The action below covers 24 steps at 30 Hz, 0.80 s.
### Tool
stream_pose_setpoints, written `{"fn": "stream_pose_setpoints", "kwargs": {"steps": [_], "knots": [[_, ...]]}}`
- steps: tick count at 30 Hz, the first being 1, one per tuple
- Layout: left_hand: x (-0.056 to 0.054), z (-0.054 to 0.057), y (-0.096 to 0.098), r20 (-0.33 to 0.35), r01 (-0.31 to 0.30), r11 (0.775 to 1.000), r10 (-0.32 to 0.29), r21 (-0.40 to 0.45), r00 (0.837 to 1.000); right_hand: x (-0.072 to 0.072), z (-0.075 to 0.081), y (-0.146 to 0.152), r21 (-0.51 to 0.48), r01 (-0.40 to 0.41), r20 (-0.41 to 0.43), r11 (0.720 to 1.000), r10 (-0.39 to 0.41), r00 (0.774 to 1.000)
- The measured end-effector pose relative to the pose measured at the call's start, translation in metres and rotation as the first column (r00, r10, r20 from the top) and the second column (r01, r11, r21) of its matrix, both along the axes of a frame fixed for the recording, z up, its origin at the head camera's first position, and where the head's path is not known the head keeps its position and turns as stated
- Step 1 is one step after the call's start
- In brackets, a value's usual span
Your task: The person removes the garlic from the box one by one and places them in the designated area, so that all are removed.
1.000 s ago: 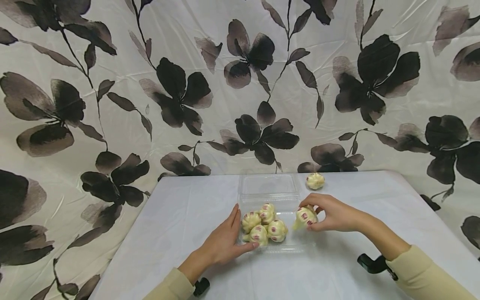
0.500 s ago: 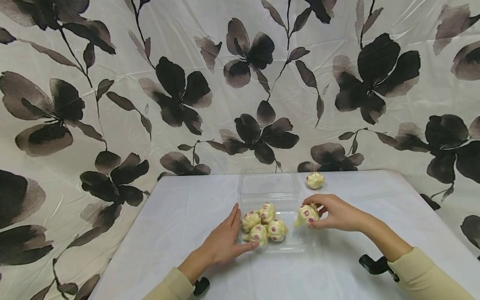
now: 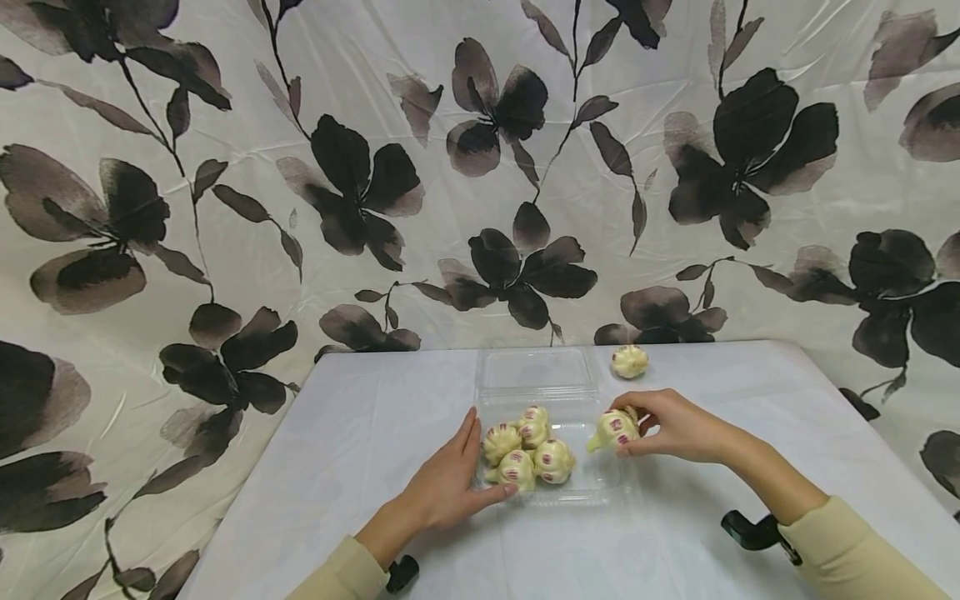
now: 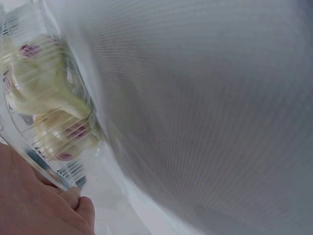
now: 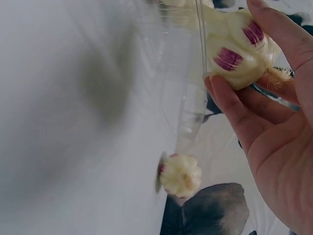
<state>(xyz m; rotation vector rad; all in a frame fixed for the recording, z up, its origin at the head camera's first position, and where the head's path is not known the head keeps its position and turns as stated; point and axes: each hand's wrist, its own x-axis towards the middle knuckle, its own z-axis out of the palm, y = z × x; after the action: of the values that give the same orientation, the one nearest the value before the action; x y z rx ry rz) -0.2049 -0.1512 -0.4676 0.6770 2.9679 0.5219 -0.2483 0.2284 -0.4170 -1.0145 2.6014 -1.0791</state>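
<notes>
In the head view, a clear plastic clamshell container [image 3: 600, 492] lies with its lid [image 3: 536, 371] folded back. Several garlic bulbs [image 3: 555, 461] with purple marks sit together in its left half. My left hand [image 3: 442, 487] rests against the container's left side, fingers straight along the wall and thumb at the front rim. Above the container's right edge, my right hand [image 3: 667, 425] pinches another garlic bulb [image 3: 617, 427] between thumb and fingers. Its stem points left and its roots [image 5: 279, 74] face the palm in the right wrist view.
One more garlic bulb [image 3: 630, 362] lies at the back of the white-covered table [image 3: 360, 417], right of the lid. A floral curtain [image 3: 420, 208] hangs behind the table. Dark straps or mounts [image 3: 750, 530] show at both wrists.
My right hand has shifted slightly to the right with the garlic bulb in its fingers. The left hand and the bulbs in the container stay where they were.
</notes>
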Motion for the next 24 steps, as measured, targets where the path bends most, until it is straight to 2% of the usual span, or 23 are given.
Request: {"fn": "stream_pose_setpoints", "kwargs": {"steps": [4,16,24], "knots": [[0.000,0.000,0.000,-0.001,0.000,1.000,0.000,-0.002,1.000,0.001,-0.001,0.004,0.001,0.019,0.004,1.000,-0.019,1.000],[-0.001,0.000,0.001,0.001,0.002,1.000,-0.002,0.001,1.000,0.008,-0.004,0.011,-0.096,0.024,0.118,0.995,-0.013,0.993],[0.000,0.000,0.001,0.003,-0.004,1.000,0.004,-0.001,1.000,0.007,-0.011,0.016,-0.088,0.055,0.166,0.995,-0.040,0.985]]}}
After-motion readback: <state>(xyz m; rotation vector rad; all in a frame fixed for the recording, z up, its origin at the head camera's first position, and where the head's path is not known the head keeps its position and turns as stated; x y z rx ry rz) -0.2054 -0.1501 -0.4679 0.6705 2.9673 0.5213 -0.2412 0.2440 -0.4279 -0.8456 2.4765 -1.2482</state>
